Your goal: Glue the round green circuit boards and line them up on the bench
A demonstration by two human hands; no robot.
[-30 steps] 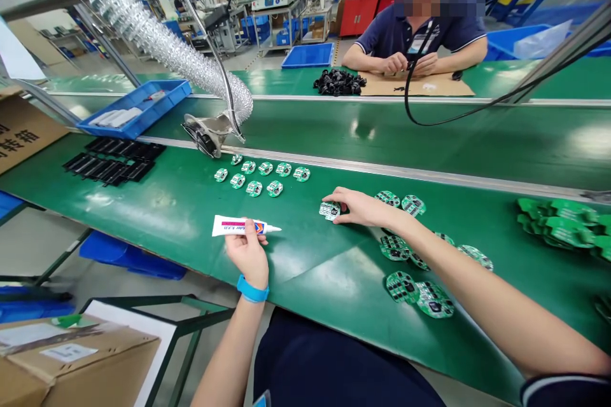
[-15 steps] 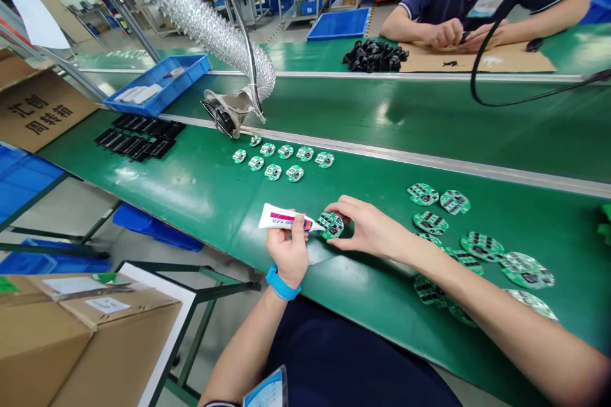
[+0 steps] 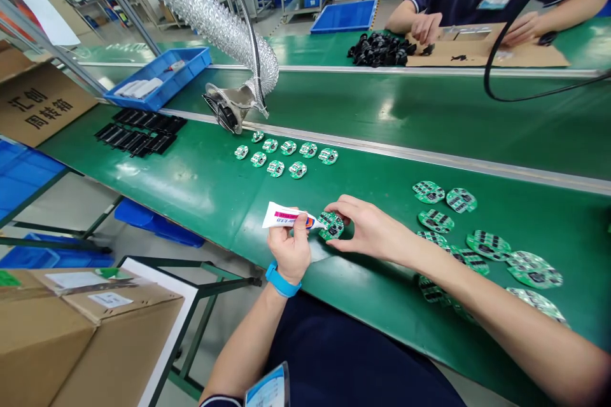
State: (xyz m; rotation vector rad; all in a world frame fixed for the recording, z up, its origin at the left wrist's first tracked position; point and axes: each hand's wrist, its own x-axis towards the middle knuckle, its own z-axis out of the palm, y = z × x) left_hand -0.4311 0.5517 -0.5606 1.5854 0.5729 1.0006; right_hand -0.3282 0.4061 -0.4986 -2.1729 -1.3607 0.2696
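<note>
My left hand (image 3: 292, 248), with a blue band on the wrist, grips a white glue tube (image 3: 281, 215) between thumb and fingers. The tube lies nearly level, and its nozzle meets the left edge of a green circuit board (image 3: 331, 226). Thumb and fingertips of my right hand (image 3: 365, 227) pinch that board by its right side, just above the green bench. Several more round boards (image 3: 428, 192) are spread to the right, some partly hidden under my right forearm. Farther back, smaller-looking boards (image 3: 275, 168) stand in loose rows.
A silver exhaust duct (image 3: 210, 19) hangs over the bench, its fan end (image 3: 224, 111) low beyond the rows. Black parts (image 3: 140, 132) and a blue tray (image 3: 157, 82) are at left. Across the bench, a co-worker's hands (image 3: 426, 28) work by a black pile (image 3: 379, 49).
My hands keep nearly the same pose, nozzle against the board. The view has shifted slightly. Across the bench, the co-worker's hands have moved apart, one reaching to the black pile.
</note>
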